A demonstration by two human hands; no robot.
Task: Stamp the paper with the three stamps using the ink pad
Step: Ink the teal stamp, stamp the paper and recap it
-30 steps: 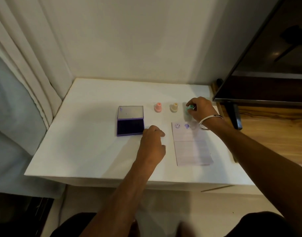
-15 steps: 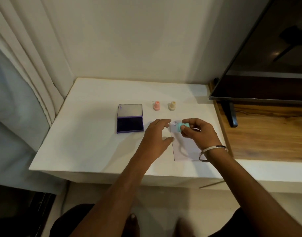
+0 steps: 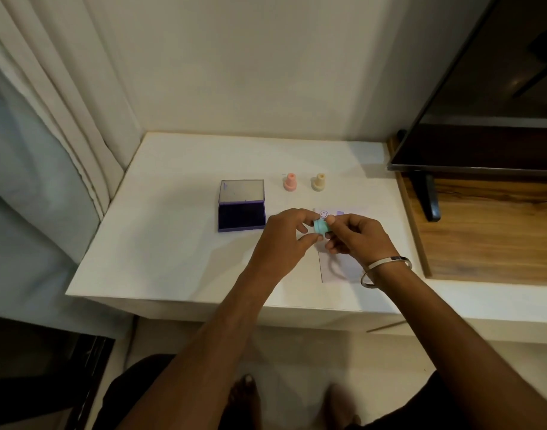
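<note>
Paper (image 3: 340, 268) largely hidden under both hands; teal stamp (image 3: 320, 226) partly behind fingers (image 3: 334, 219)

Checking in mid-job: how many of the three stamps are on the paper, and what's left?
Two purple marks, a smiley and a second mark, show at the top of the paper. The pink stamp and beige stamp stand beside the open ink pad. The teal stamp is held between the left hand and right hand; inking and pressing it remain.

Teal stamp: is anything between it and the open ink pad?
Only the left hand, whose fingers touch the teal stamp held by the right hand. The bare table lies beyond to the ink pad.
</note>
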